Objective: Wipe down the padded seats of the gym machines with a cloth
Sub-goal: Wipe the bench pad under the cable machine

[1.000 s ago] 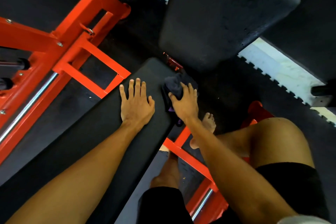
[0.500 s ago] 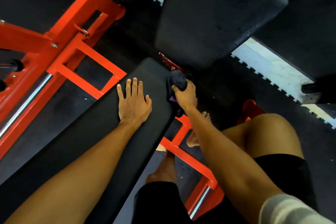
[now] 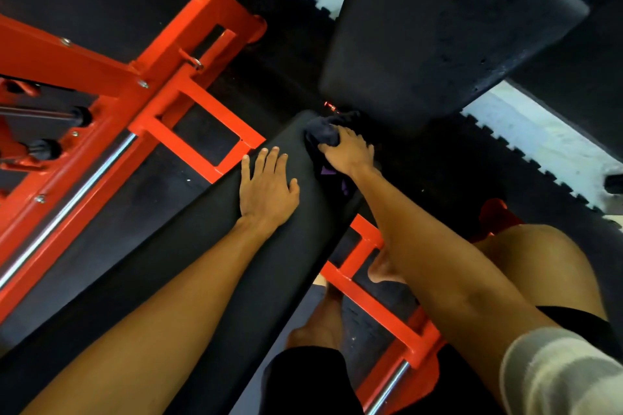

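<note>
A long black padded seat [image 3: 188,259] runs from the lower left up to the middle of the view. My left hand [image 3: 268,187] lies flat on it near its far end, fingers straight. My right hand [image 3: 349,153] grips a dark cloth [image 3: 322,135] with a purple patch, bunched at the pad's far right corner. Part of the cloth is hidden under that hand. A second, wider black pad [image 3: 445,27] stands tilted just beyond the cloth.
The red steel frame [image 3: 161,87] of the machine with a chrome rail [image 3: 67,209] flanks the seat on the left. More red frame [image 3: 377,307] lies under the seat on the right, by my bare feet. Black rubber floor mats and pale floor strips [image 3: 539,148] surround it.
My right hand has slid the cloth along the pad's right edge toward its far corner and bunched it up. My left hand has stayed flat on the seat.
</note>
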{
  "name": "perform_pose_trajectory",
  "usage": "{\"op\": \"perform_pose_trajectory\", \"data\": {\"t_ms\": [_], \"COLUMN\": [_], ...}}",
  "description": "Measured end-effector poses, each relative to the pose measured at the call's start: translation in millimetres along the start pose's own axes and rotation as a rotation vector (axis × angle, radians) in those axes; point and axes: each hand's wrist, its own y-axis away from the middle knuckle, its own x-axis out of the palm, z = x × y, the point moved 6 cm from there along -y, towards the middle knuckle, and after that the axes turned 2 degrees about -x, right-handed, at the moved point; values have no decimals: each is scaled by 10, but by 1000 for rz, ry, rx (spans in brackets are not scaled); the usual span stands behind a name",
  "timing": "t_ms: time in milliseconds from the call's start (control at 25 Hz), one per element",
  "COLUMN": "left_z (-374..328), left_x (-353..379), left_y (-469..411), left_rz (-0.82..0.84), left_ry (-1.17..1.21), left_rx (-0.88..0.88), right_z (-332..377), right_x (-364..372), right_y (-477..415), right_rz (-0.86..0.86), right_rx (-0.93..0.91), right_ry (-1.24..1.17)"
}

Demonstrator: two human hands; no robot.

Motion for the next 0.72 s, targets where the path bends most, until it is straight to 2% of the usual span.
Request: {"op": "perform_pose_trajectory", "data": {"t_ms": [120, 240, 320, 400, 560, 640, 720], "left_z": [32, 1, -21, -48, -118, -129, -127], "left_x": [-14, -35, -38, -25, 53, 80, 98], "left_y": [-7, -24, -66, -129, -226, -248, -270], "left_rz": [-13, -34, -47, -60, -43, -50, -62], "left_ry": [14, 51, 56, 57, 47, 8, -39], "left_rx": [-19, -41, -52, -61, -84, -75, -68], "right_z": [228, -39, -320, -455, 27, 383, 605], "right_x": [182, 191, 75, -50, -110, -41, -14], "right_y": [369, 721, 685, 451, -148, -324, -329], "right_rz": [26, 37, 4, -14, 48, 63, 77], "right_rx": [-229, -390, -362, -242, -115, -155, -270], "right_ry": [81, 111, 153, 145, 47, 59, 138]}}
